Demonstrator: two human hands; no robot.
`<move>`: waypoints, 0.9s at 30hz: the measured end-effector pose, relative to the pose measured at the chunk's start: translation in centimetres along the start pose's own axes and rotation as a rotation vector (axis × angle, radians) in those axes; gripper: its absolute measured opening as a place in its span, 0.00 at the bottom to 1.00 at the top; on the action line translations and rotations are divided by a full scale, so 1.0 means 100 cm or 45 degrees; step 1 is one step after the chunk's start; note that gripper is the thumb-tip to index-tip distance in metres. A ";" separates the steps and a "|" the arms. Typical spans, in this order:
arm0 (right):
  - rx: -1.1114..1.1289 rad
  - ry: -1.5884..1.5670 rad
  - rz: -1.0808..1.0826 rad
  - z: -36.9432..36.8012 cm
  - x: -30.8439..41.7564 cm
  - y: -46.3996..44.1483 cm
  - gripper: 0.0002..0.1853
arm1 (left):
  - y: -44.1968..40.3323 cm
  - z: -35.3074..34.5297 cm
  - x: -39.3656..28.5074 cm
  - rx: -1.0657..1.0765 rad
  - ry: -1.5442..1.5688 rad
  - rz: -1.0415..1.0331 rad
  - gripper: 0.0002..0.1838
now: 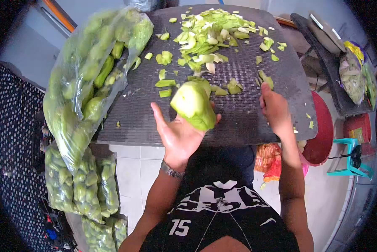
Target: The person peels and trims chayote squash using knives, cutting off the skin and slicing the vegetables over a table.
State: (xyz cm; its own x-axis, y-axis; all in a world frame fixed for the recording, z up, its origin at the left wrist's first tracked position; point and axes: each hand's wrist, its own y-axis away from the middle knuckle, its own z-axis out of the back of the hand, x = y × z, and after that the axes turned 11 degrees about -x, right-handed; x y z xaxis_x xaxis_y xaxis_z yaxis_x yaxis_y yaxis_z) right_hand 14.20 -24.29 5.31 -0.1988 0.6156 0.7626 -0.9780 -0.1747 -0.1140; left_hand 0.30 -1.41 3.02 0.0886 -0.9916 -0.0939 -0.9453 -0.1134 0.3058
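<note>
A partly peeled green vegetable [193, 104] rests on the upturned palm of my left hand [181, 136], above the near part of the dark woven table [142, 122]. The thumb stands apart from it at the left, and fingertips show at its right side. My right hand [276, 107] is closed over the right part of the table, its thumb pointing away from me. A green peel piece [266, 80] appears just beyond that thumb. What the right hand grips is too small or hidden to tell.
Peelings [213, 35] lie heaped at the table's far side, with scraps scattered around. A large plastic bag of green vegetables [77, 80] covers the left edge. More filled bags [85, 187] stand below it. At the right are a red tub [321, 130] and a teal stool [349, 157].
</note>
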 end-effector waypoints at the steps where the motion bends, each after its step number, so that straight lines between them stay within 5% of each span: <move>1: 0.016 -0.042 -0.122 0.002 0.010 0.002 0.37 | -0.004 0.000 0.001 0.032 -0.003 -0.020 0.50; 18: 0.436 -0.381 -0.161 -0.031 0.031 0.060 0.27 | -0.011 0.001 0.019 0.181 0.093 -0.098 0.38; 22: 0.413 -0.525 -0.232 -0.034 0.045 0.056 0.25 | -0.003 0.004 0.027 0.131 -0.448 -0.292 0.38; 27: 0.377 -0.559 -0.209 -0.024 0.047 0.042 0.24 | 0.010 0.007 0.022 0.007 -0.824 -0.215 0.38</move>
State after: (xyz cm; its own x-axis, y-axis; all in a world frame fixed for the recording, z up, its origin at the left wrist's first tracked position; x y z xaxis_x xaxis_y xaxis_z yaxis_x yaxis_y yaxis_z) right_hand 9.03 -20.30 6.88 0.0616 0.2858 0.9563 -0.9220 -0.3507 0.1642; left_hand -0.67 -3.68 2.43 0.0307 -0.7230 -0.6902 -0.9367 -0.2617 0.2326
